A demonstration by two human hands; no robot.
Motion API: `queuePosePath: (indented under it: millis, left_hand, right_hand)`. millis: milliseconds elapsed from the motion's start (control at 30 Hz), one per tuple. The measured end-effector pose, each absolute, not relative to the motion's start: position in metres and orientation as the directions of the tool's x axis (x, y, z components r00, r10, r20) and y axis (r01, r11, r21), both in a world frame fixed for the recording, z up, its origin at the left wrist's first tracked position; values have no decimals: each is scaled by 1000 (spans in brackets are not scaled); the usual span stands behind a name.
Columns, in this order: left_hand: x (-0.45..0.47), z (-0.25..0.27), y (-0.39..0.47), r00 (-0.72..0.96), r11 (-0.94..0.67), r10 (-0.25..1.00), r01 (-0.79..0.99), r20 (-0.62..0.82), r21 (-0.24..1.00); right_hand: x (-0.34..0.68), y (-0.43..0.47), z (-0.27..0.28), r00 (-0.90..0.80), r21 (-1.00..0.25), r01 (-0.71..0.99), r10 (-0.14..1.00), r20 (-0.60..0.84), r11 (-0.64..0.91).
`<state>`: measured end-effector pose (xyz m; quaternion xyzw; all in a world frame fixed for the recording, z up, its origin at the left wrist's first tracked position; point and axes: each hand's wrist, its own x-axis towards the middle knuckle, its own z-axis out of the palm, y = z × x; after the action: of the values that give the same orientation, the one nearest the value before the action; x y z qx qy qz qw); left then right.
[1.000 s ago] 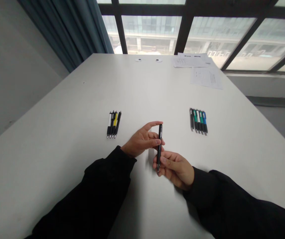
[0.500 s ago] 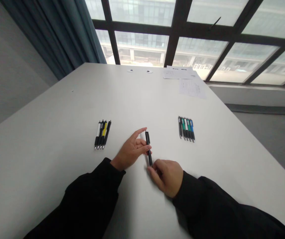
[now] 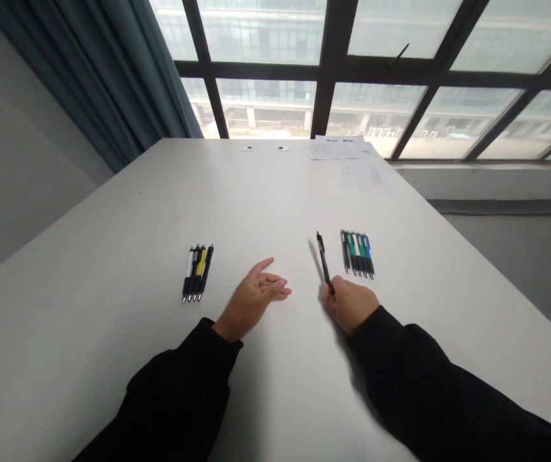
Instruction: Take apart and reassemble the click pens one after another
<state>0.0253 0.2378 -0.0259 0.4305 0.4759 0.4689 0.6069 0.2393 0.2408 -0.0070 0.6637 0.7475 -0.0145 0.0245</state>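
A black pen (image 3: 323, 258) is pinched near its lower end by my right hand (image 3: 349, 301), its clip end pointing up and away from me. That pen is held just left of a row of several pens (image 3: 358, 254) in dark, green, white and blue, lying side by side. My left hand (image 3: 256, 296) holds nothing; its fingers are apart above the middle of the table. Farther left lies another group of pens (image 3: 197, 273), white, black and yellow, set close together with their tips toward me.
The white table (image 3: 256, 199) fills most of the view. Papers (image 3: 338, 149) lie at its far right end, and two small white-and-dark items (image 3: 282, 148) sit along the far edge. A blue curtain (image 3: 126, 77) and windows stand beyond.
My left hand has let go of the black pen. My right hand has carried it rightward and away from me, close to the right-hand row. The view has tilted up slightly.
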Motion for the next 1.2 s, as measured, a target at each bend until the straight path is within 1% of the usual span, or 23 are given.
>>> queuePosePath:
  millis: [100, 200, 367, 500, 800, 1033, 1100, 1133, 1200]
  left_hand:
    - [24, -23, 237, 180, 184, 970, -88, -166, 979]
    - [23, -20, 236, 202, 167, 967, -49, -154, 985]
    - [23, -18, 235, 213, 159, 965, -21, -151, 987]
    - [23, -16, 235, 216, 159, 964, -1, -155, 987]
    - [22, -20, 235, 228, 145, 963, 6, -143, 989]
    - [24, -18, 233, 222, 129, 966, 25, -131, 991]
    - [24, -19, 233, 210, 110, 970, 76, -123, 991]
    - [22, -19, 233, 197, 79, 975, 131, -104, 988]
    - [15, -20, 235, 136, -43, 991, 329, -2, 943]
  right_hand:
    - [253, 258, -4, -35, 43, 998, 996, -77, 38]
    - [258, 264, -4, -7, 40, 999, 995, -98, 11]
    - [262, 267, -7, -26, 9, 1000, 997, -76, 27]
    - [265, 270, -7, -7, -8, 1000, 997, -82, 6]
    - [267, 271, -8, -4, 13, 1000, 997, -80, 5]
    - [265, 267, -9, -50, 2, 999, 999, -18, 50]
    - [264, 265, -8, -57, 14, 998, 998, -24, 58]
    - [264, 264, -8, -64, 23, 998, 998, -25, 65]
    - [265, 262, -9, -80, 38, 996, 997, -15, 80]
